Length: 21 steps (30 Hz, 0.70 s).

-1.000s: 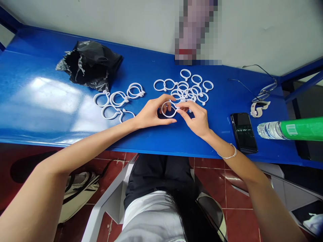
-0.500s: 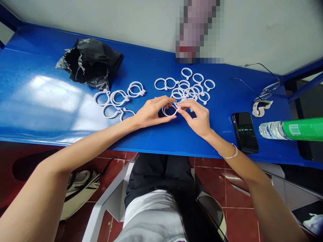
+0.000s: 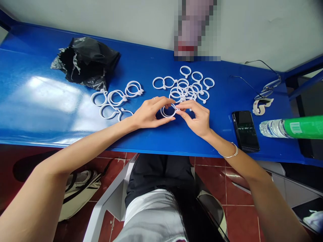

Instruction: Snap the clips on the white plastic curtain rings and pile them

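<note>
Between my hands, a little above the blue table or resting on it, is a white plastic curtain ring, and it may be two rings together. My left hand curves round its left side, with the thumb below and the fingers above. On the right side of the ring, my right hand pinches its small tab between thumb and fingertips. Just beyond my hands lies a cluster of similar white rings, some overlapping. Left of my left hand is another group of white rings, several lying in pairs.
A torn black plastic bag lies open at the back left of the blue table. To the right are a phone, eyeglasses, a white strap-like item and a green-labelled bottle. A wall stands behind the table.
The whole view has shifted slightly. My hands keep nearly the same pose around the ring, with my right fingertips still at its tab.
</note>
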Tool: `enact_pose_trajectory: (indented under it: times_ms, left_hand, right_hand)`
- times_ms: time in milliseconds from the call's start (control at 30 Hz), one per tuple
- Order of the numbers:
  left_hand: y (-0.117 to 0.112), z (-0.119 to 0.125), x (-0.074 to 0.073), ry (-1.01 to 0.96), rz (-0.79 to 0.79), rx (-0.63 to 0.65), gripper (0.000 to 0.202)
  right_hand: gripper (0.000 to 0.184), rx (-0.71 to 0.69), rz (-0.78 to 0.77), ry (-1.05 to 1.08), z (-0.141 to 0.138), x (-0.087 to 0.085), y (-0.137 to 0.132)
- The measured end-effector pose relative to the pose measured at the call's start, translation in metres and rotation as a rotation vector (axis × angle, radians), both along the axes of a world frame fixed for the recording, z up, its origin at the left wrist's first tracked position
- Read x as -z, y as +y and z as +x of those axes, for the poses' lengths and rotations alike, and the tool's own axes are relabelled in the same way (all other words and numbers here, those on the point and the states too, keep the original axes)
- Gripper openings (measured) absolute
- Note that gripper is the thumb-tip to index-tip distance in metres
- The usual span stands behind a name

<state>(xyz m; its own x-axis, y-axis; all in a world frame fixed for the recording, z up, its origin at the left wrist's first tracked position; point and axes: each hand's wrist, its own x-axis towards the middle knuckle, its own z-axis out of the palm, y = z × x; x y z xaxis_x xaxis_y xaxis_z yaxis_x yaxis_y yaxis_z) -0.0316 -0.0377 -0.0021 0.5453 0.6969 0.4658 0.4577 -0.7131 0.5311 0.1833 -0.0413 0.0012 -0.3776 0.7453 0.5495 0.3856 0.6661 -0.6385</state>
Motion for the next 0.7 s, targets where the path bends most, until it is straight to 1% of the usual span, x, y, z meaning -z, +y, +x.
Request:
enact_pose_trajectory:
  times_ms: [200,467,700]
  left_hand:
    - [-0.0002,0.0004,-0.0009,-0.002,0.023,0.007,0.044]
    - [-0.0001,0.0003,-0.0004,0.01,0.026,-0.008,0.046]
    - [0.002,-0.0002,0.0016,0.04,-0.009,-0.001,0.042]
  right_hand:
    - [0.01,-0.03,-0.013,0.044,0.0,0.0006,-0.0001]
    - [0.012,-0.019,-0.044,0.044,-0.0001,-0.0002,-0.0002]
    - [0.013,-0.018,-0.005,0.041,-0.0007,-0.0021,0.0003]
